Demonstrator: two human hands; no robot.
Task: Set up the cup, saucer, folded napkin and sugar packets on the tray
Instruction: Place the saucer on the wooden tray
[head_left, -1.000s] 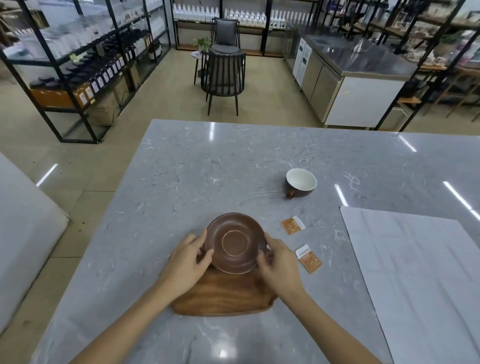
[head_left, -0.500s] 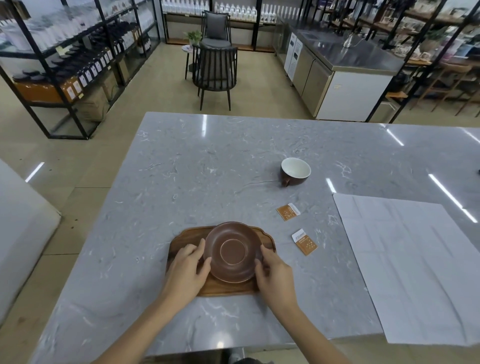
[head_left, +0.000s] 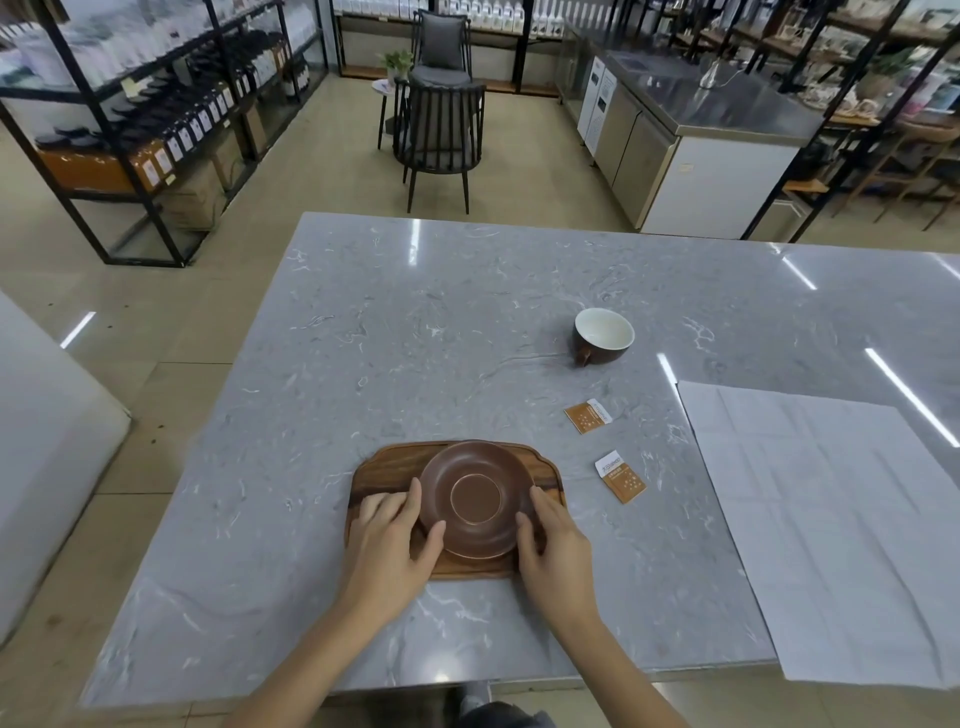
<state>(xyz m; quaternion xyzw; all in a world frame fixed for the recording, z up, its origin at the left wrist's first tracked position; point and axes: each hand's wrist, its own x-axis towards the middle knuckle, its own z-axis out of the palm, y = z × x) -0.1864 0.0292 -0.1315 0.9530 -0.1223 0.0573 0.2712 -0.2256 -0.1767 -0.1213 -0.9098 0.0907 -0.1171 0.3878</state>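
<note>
A brown saucer (head_left: 475, 499) lies on the wooden tray (head_left: 379, 467) near the table's front edge. My left hand (head_left: 392, 540) grips the saucer's left rim and my right hand (head_left: 553, 540) grips its right rim. A brown cup (head_left: 602, 336) with a white inside stands farther back on the right, its handle pointing toward me. Two orange sugar packets lie flat between cup and tray: one packet (head_left: 588, 415) nearer the cup, the other packet (head_left: 621, 477) just right of the tray. A large white unfolded napkin (head_left: 831, 519) is spread at the right.
The grey marble table (head_left: 415, 338) stretches far back and to the right. Beyond it stand a black chair (head_left: 439, 135), black shelving (head_left: 130, 130) with bottles on the left and a steel counter (head_left: 691, 135) on the right.
The saucer, held above the tray a second ago, has come down onto the tray. Both hands stayed on its rim. The camera view has tilted.
</note>
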